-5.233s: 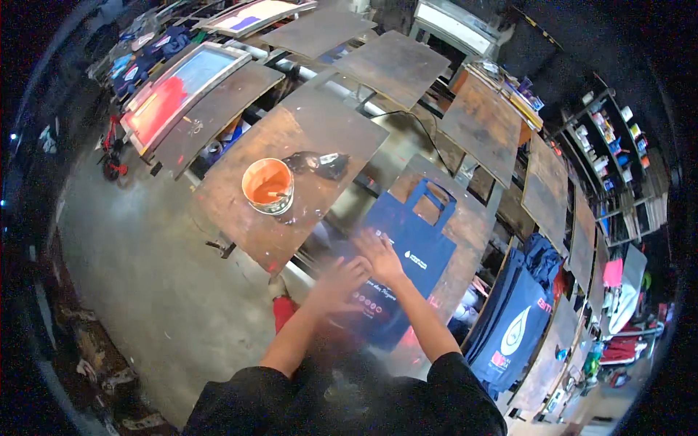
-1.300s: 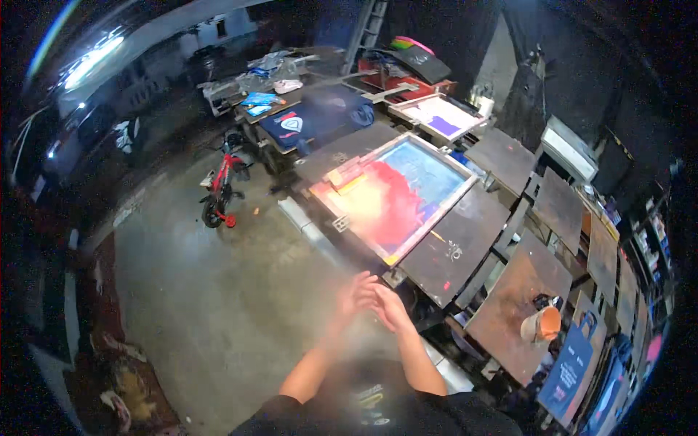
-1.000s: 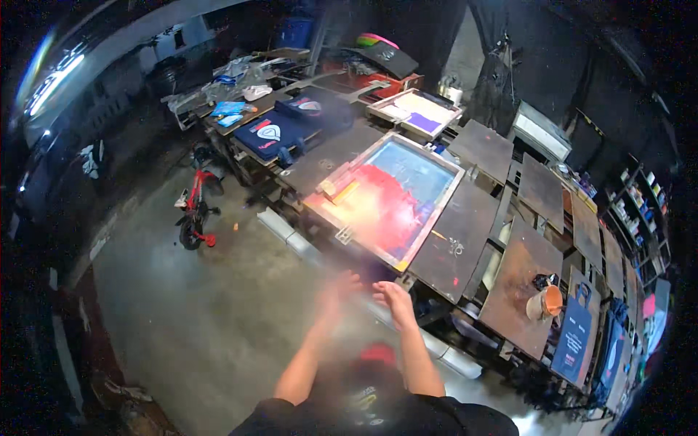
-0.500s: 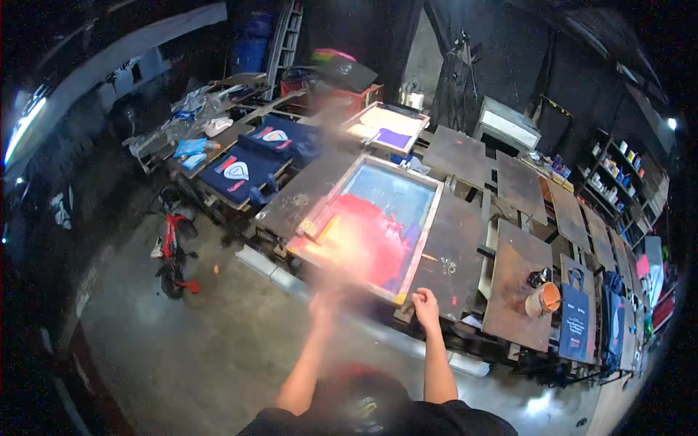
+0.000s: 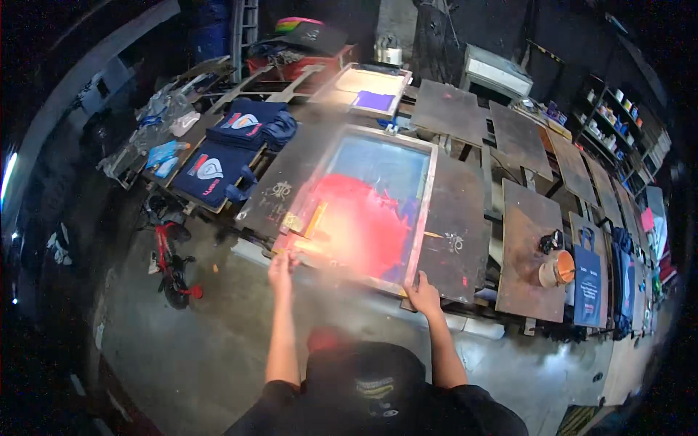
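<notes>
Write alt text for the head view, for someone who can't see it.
Left hand and right hand at the near corners of a red-smeared, wood-framed screen; navy bags lie left, an orange-stained bucket right.

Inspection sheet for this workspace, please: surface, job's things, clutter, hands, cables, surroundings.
Surface: dark boards, stained in places.
Job's things: frame over the boards, red ink across part of its mesh; yellow strip toward its left side.
Clutter: bucket, orange inside, beside a black bundle; navy bag on the next board.
Hands: left hand at the frame's near left corner, right hand at its near right; grip unclear.
Cables: nothing seen clearly.
Surroundings: red bicycle on the floor, left; loaded shelf, upper right.
</notes>
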The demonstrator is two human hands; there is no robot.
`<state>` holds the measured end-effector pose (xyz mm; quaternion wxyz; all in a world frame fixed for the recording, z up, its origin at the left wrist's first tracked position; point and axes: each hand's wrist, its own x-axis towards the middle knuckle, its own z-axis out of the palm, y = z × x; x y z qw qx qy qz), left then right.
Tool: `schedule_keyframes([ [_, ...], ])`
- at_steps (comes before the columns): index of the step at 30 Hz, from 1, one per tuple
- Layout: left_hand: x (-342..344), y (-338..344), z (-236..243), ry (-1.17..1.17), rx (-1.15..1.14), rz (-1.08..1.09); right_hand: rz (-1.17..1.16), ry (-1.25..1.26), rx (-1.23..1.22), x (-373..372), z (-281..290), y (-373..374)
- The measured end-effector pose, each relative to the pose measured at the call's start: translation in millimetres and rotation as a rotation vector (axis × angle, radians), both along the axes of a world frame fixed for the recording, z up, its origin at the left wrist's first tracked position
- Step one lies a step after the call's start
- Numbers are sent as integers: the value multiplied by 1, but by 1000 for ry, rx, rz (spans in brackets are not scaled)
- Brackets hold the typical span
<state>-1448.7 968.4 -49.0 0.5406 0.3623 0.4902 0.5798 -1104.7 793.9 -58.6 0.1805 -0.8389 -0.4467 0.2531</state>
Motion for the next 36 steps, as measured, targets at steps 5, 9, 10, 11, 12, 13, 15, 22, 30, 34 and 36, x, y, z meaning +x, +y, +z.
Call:
schedule_keyframes([
  [5, -54, 77, -31, 500, 179, -32, -19, -4, -37, 0, -13, 20],
  [9, -39, 99, -15, 1276, 39, -100, -85, 28, -32, -2, -19, 14],
  [10, -43, 106, -20, 1294, -11, -130, -96, 25, -28, -4, -18, 15],
  [11, -46, 116, -22, 1374, -108, -214, -100, 8, -62, -9, -12, 16],
  [12, -53, 126, -29, 1374, -95, -214, -101, -9, -91, -14, -8, 22],
  [13, -60, 133, -36, 1364, -167, -246, -108, -9, -80, -20, -7, 27],
  [15, -63, 147, -40, 1359, -281, -361, -191, 75, -139, -24, -9, 29],
  [22, -70, 174, -33, 1369, -221, -577, -307, 69, -166, -34, -13, 44],
  [30, -79, 187, -34, 1282, -170, -633, -345, 75, -156, -23, 0, 54],
  [34, -98, 208, -45, 1194, -229, -686, -302, 152, -128, -15, 16, 65],
  [36, -103, 214, -54, 1138, -224, -701, -282, 199, -174, -8, 15, 71],
])
